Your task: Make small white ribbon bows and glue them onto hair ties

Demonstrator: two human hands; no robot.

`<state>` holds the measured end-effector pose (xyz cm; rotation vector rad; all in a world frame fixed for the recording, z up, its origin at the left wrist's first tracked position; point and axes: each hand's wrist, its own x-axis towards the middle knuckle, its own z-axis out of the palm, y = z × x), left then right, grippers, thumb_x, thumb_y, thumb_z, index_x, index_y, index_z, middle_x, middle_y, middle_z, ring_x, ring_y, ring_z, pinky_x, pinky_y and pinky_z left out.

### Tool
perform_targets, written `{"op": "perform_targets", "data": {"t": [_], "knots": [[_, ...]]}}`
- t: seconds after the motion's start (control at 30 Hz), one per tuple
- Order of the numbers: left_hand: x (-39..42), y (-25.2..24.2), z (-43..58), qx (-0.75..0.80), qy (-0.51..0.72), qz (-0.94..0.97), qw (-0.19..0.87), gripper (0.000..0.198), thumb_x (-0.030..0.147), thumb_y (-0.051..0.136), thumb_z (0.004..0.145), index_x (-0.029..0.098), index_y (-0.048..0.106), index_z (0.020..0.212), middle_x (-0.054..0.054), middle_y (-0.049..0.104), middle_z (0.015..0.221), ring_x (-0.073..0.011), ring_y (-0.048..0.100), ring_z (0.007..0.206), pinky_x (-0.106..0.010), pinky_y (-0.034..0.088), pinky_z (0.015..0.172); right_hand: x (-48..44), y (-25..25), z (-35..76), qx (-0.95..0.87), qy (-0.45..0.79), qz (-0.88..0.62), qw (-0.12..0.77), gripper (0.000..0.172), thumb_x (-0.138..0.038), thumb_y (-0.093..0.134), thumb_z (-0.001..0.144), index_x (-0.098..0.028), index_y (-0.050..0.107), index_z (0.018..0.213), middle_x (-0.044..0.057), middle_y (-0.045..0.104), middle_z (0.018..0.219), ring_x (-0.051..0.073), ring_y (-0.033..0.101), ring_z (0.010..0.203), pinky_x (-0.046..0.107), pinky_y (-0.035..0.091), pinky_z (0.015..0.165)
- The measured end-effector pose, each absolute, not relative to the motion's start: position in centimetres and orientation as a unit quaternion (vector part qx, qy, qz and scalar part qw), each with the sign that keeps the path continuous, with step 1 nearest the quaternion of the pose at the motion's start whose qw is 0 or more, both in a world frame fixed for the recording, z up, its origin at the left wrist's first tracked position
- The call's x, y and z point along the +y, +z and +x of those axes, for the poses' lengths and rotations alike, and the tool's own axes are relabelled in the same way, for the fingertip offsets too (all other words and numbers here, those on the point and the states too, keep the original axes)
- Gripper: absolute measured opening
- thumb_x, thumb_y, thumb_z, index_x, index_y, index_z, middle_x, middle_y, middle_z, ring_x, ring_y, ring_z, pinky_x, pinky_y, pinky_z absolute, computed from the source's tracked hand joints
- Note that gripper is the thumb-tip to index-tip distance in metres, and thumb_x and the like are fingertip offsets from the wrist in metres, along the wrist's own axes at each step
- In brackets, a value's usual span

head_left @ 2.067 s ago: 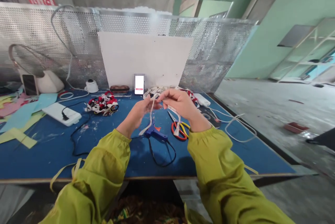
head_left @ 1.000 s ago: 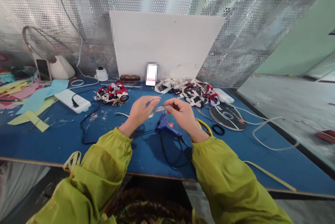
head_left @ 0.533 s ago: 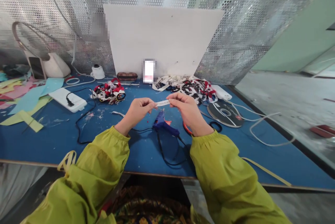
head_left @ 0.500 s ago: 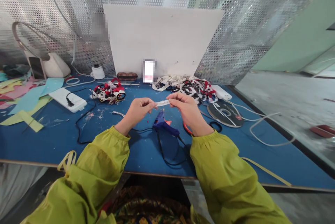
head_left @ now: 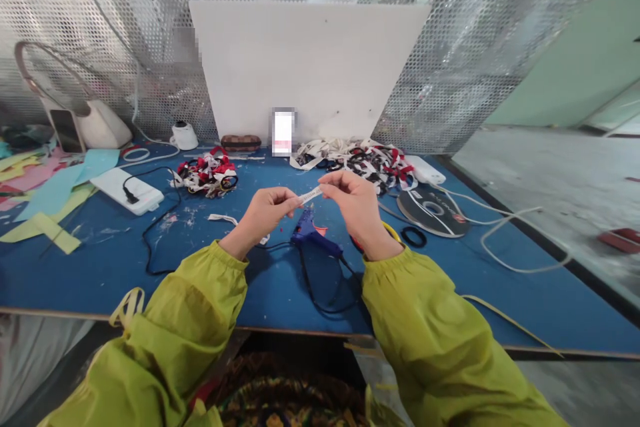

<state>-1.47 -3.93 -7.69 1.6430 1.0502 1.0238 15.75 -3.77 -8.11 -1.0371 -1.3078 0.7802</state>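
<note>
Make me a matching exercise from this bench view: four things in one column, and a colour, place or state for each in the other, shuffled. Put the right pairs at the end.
Things
1. printed strip
2. glue gun
3. handbag
4. disc

Descriptions
A. mostly black, on the right side of the table
B. pale, at the back left, beside a dark-screened phone
C. pinched between the left hand and right hand
D. blue, lying with a cord looped near it

Right pairs
1-C, 2-D, 3-B, 4-A
</note>
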Motion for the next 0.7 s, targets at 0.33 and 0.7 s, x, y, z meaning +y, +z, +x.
{"op": "perform_targets", "data": {"t": [0.33,0.7], "knots": [[-4.4,-7.8,-1.0,0.421,0.417,0.64,0.489,0.03,0.043,0.069,0.072,0.013,0.066,0.069,0.0,0.063,0.06,-0.0069,0.048,0.049,-0.019,0.037,0.048,-4.2,-9.1,14.6,-0.591,0.367,-0.446,0.562,0.007,-0.025,0.065,0.067,-0.019,0.066,0.072,-0.002,0.061,0.062,0.012,0.053,0.057,0.027,0.043,0.058],[-4.5,-8.2,-0.4,0.428,0.444,0.614,0.493,0.019,0.031,0.065,0.071,0.014,0.062,0.063,0.002,0.059,0.054,-0.0064,0.047,0.042,-0.02,0.037,0.045,-4.4,-9.4,14.2,-0.605,0.37,-0.462,0.533,0.015,-0.031,0.062,0.073,-0.019,0.061,0.064,-0.002,0.059,0.058,0.013,0.053,0.056,0.027,0.043,0.058]]}}
